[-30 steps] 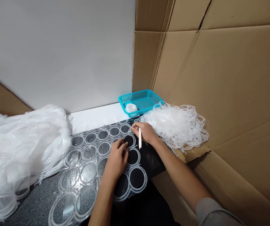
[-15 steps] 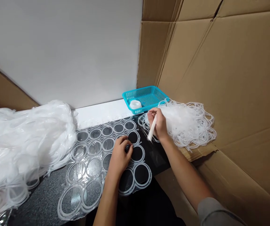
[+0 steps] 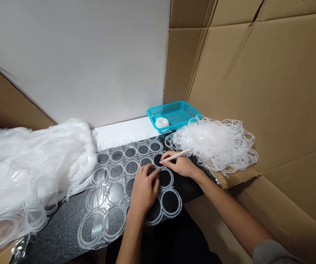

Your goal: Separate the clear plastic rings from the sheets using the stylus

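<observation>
A clear sheet of joined translucent rings (image 3: 115, 221) lies on the dark speckled tabletop. My left hand (image 3: 144, 190) rests on it near its right side, with fingers bent and somewhat apart, pressing down and holding nothing. In my right hand (image 3: 180, 165) is a slim white pen-like tool (image 3: 175, 155), gripped like a pencil. Its back end points up and to the right. The right fingertips are at a ring in the sheet's right-hand column, just beyond my left fingers. I cannot make out the tool's tip, which is hidden at the fingers.
A large heap of similar ring sheets (image 3: 36, 165) lies at the left. On the right is a tangled pile of thin translucent rings (image 3: 215, 143). Behind stands a turquoise basket (image 3: 186, 113) holding a white roll (image 3: 162, 123). Cardboard (image 3: 257, 80) walls the right side.
My right hand has come down and left from beside the ring pile to the sheet, turning the white tool with it. My left hand stays on the sheet. The view has shifted slightly.
</observation>
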Tool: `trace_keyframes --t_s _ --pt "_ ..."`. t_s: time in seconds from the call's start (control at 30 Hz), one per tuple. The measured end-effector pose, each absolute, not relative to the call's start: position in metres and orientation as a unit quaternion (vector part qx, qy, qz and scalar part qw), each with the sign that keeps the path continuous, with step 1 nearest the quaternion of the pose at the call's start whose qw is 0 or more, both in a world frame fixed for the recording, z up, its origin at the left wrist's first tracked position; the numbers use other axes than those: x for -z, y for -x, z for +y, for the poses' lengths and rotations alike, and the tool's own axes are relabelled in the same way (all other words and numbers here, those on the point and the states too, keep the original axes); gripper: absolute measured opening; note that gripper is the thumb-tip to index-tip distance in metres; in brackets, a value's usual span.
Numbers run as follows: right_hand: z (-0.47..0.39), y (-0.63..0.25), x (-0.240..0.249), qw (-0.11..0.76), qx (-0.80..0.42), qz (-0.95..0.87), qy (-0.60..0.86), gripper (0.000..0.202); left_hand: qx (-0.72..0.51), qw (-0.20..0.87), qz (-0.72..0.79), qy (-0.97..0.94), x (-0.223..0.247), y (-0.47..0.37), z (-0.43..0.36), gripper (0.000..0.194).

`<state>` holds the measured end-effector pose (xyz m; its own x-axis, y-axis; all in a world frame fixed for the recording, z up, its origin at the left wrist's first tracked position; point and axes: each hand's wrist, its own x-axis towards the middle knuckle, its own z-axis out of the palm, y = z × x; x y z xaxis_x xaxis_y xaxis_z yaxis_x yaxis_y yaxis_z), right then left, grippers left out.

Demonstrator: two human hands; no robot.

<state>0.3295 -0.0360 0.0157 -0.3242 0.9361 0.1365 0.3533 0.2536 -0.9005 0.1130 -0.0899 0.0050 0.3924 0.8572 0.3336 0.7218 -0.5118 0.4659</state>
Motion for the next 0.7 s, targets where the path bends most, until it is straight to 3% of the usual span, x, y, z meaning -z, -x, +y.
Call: trace_keyframes --t_s 0.7 --pt "-0.0429 -0.3242 -0.0093 0.401 -0.346 -0.726 0.438 0.014 -0.253 0.126 0.485 -0.828 -0.0107 -0.1154 -0.0924 0.033"
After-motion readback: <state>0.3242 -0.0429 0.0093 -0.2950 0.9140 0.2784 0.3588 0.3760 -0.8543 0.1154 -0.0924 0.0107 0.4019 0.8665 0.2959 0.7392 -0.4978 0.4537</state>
